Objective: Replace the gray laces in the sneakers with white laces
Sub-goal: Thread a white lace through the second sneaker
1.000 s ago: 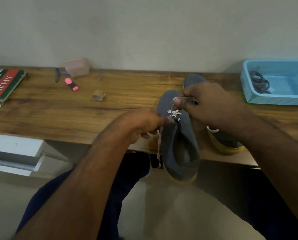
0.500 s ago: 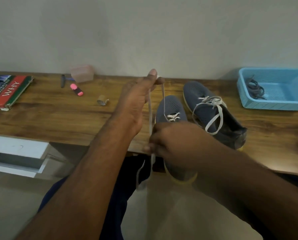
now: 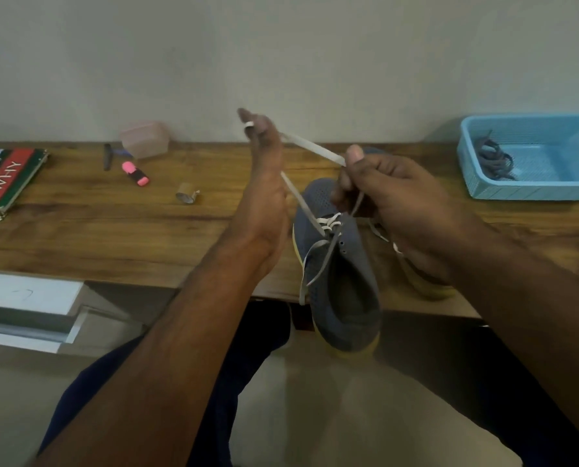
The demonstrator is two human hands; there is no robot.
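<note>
A grey sneaker (image 3: 343, 281) with a yellow sole lies heel toward me, overhanging the wooden table's (image 3: 112, 230) front edge. A white lace (image 3: 299, 197) is threaded through its front eyelets. My left hand (image 3: 264, 163) is raised above the table and pinches the lace near its tip, pulling it taut up from the shoe. My right hand (image 3: 389, 187) grips the same lace farther along, just above the toe. The second sneaker (image 3: 426, 284) is mostly hidden behind my right hand. Grey laces (image 3: 493, 158) lie in the blue basket (image 3: 530, 187).
On the table's left lie a red book (image 3: 5, 178), a pink highlighter (image 3: 135, 173), a dark pen (image 3: 107, 156), a translucent pink box (image 3: 144, 139) and a small tape roll (image 3: 187, 195). A white drawer unit (image 3: 25, 308) sits below left. The wall stands behind the table.
My right hand rose from the shoe's heel side to above the toe and took hold of the lace. My left hand lifted a little higher, stretching the lace between both hands.
</note>
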